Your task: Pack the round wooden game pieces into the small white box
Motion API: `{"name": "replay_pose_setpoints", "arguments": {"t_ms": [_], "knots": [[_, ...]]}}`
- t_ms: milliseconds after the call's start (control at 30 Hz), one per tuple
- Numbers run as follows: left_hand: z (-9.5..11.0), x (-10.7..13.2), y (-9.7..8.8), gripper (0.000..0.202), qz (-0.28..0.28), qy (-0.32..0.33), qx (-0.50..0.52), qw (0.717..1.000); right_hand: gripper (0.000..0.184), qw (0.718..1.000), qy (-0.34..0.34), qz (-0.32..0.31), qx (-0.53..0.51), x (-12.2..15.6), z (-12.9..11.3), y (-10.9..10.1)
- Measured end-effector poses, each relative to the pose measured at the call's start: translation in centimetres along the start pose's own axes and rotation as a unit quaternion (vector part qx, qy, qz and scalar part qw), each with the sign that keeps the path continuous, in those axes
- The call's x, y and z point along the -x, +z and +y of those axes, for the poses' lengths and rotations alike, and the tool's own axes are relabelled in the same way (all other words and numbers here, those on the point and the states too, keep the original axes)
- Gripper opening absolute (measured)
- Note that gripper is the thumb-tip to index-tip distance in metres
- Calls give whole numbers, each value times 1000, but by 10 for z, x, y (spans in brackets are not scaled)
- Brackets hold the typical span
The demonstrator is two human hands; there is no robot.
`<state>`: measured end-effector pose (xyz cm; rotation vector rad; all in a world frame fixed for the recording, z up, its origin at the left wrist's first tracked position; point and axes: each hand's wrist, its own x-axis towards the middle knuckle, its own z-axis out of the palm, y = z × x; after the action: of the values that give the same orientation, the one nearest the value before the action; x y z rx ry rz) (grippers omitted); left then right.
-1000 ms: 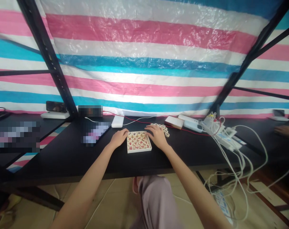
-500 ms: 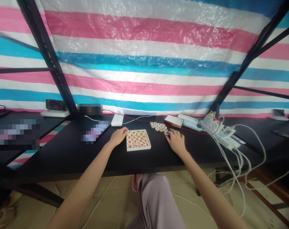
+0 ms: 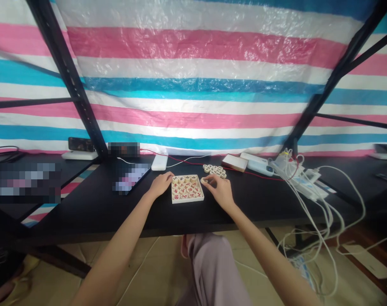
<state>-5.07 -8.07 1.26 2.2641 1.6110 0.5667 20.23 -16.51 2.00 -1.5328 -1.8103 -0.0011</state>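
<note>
A shallow white box [image 3: 188, 201] stands on the black table in front of me, filled with several round Chinese chess pieces [image 3: 187, 188]. Most carry red characters, while the back row has dark ones and appears to sit higher. At the box's left side, my left hand [image 3: 160, 185] has its bent fingers against the back left corner, steadying it. My right hand [image 3: 222, 191] pinches one Chinese chess piece [image 3: 204, 181] between thumb and fingers, just off the box's back right corner. Behind that hand lies a loose cluster of Chinese chess pieces [image 3: 213, 170].
A phone [image 3: 131, 178] and a white power bank [image 3: 159, 162] lie left of the box. Right of the loose pieces are a brown-topped box [image 3: 234, 162], a pale blue device [image 3: 260, 167] and power strips [image 3: 303, 178] with tangled white cables. A red cable crosses behind.
My right hand has picked up a Chinese chess piece from the near edge of the cluster and carried it left to the box. My left hand stays at the box. The view has shifted slightly.
</note>
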Motion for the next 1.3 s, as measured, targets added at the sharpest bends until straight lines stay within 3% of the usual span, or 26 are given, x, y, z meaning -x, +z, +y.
{"name": "replay_pose_setpoints", "arguments": {"t_ms": [133, 333, 533, 667, 800, 900, 1133, 1300], "knots": [[0, 0, 0, 30, -1, 1, -2, 1000, 29, 999, -22, -22, 12, -11, -16, 12], [2, 0, 0, 31, 1, 5, -2, 1000, 26, 998, -41, -24, 36, -13, -16, 22], [2, 1, -1, 30, -3, 1, 1, 1000, 27, 996, -66, 20, 63, -11, -13, 19], [3, 2, -1, 30, -3, 3, 0, 1000, 27, 987, -24, 75, 143, -17, 14, 16], [3, 2, -1, 30, -3, 3, -4, 1000, 34, 971, 2, 36, 237, -20, 53, 15], [2, 1, -1, 30, -3, 3, -4, 1000, 30, 964, -27, 6, 264, -20, 65, 16], [4, 3, -2, 31, -3, 3, -1, 1000, 19, 974, -118, -7, 193, -9, 48, 11], [4, 3, -1, 31, -1, -3, -2, 1000, 28, 995, -67, -25, 68, -1, 38, 5]]}}
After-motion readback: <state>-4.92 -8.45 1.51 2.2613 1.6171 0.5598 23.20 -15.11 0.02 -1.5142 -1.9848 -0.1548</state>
